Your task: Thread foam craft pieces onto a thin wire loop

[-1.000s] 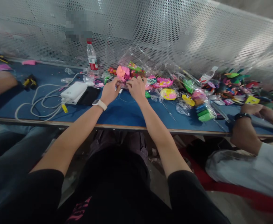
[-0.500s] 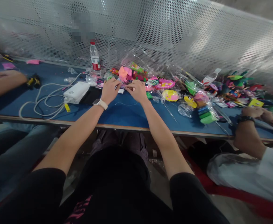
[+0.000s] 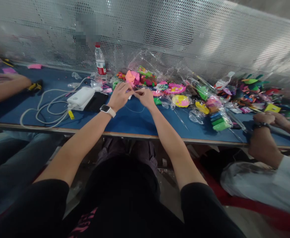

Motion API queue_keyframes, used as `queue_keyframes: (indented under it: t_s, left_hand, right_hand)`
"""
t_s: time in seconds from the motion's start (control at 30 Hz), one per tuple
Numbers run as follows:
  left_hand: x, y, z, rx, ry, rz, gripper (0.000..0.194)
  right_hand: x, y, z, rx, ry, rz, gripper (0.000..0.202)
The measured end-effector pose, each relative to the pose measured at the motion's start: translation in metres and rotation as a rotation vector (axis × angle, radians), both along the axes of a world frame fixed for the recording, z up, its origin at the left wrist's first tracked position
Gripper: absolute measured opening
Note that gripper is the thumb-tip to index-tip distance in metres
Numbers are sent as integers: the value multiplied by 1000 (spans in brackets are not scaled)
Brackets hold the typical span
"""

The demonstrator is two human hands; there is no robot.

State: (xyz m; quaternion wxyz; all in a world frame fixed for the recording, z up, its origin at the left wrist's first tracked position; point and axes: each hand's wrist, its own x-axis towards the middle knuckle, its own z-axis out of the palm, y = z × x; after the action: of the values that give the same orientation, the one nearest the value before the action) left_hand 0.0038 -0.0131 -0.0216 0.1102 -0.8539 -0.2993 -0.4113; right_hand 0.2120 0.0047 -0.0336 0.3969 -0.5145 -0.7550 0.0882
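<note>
My left hand point(image 3: 120, 96), with a watch point(image 3: 105, 108) on its wrist, is held over the blue table, its fingers bent and drawn together. Facing it, my right hand point(image 3: 145, 97) pinches with thumb and forefinger. The fingertips of both hands nearly meet; what lies between them is too small to name. Below the hands a thin pale thread point(image 3: 137, 111) curves over the tabletop. Just beyond the fingers sit an orange-pink modelled figure point(image 3: 130, 78) and other bright clay-like pieces.
A white power bank point(image 3: 80, 98) with looped cables and a black phone-like slab point(image 3: 97, 101) lie left. A bottle point(image 3: 100, 61) stands behind. To the right are wrapped colourful pieces, a yellow disc point(image 3: 181, 101) and green clay packs point(image 3: 220, 124). Other people's arms point(image 3: 6, 86) reach in at both sides.
My left hand has turned slightly and moved right, its fingertips closer to the right hand's. A small white piece seen under the hands is now mostly covered.
</note>
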Motion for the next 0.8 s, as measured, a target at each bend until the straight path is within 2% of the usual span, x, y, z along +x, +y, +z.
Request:
queue_keyframes:
  t_s: [0.1, 0.17, 0.37, 0.57, 0.8]
  left_hand:
    - [8, 0, -6, 13, 95, -76, 29]
    - [11, 2, -9, 7, 104, -52, 29]
    - [6, 8, -7, -36, 39, 71, 21]
    - [1, 10, -6, -74, -24, 54, 21]
    - [-2, 9, -5, -97, -84, 6, 21]
  right_hand:
    - [0, -2, 1, -11, 72, -54, 22]
    - [-2, -5, 3, -2, 71, -61, 21]
    - [-11, -12, 6, 27, 25, -4, 20]
    - [-10, -12, 5, 123, -126, 18, 24]
    - [-10, -15, 4, 159, -147, 19, 26]
